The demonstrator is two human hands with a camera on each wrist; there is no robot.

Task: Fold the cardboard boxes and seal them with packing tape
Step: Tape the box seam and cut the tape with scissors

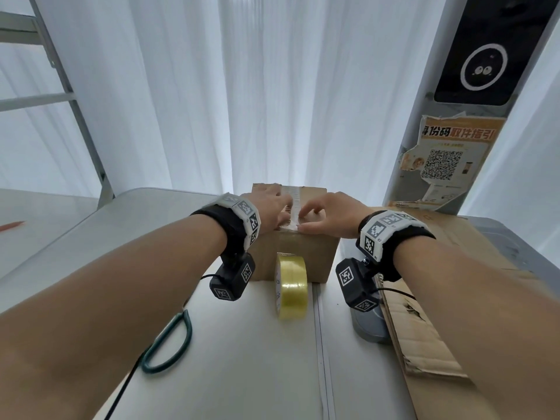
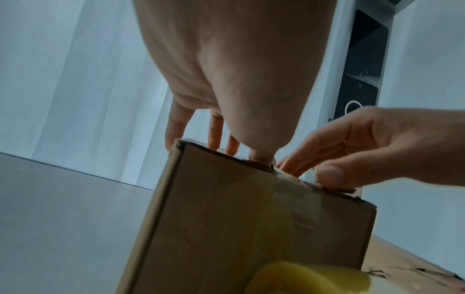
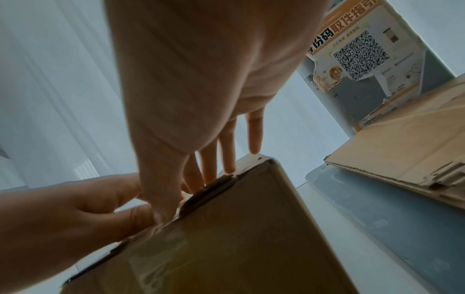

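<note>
A small brown cardboard box (image 1: pixel 303 256) stands closed on the white table (image 1: pixel 242 359), with a strip of clear tape (image 1: pixel 292 201) along its top seam and down the near face (image 3: pixel 161 256). My left hand (image 1: pixel 271 207) lies flat on the box top left of the seam, fingers spread (image 2: pixel 216 129). Right of the seam, my right hand (image 1: pixel 325 212) presses on the tape near the front edge, thumb on the rim (image 2: pixel 329 177). A yellowish tape roll (image 1: pixel 291 286) stands on edge against the near face of the box (image 2: pixel 251 228).
Green-handled scissors (image 1: pixel 169 344) lie at the near left. Flattened cardboard (image 1: pixel 430 328) rests on a grey bin lid (image 1: pixel 372 328) at the right. A grey kiosk pillar with a QR poster (image 1: pixel 445 165) stands behind it. White curtains hang beyond the table.
</note>
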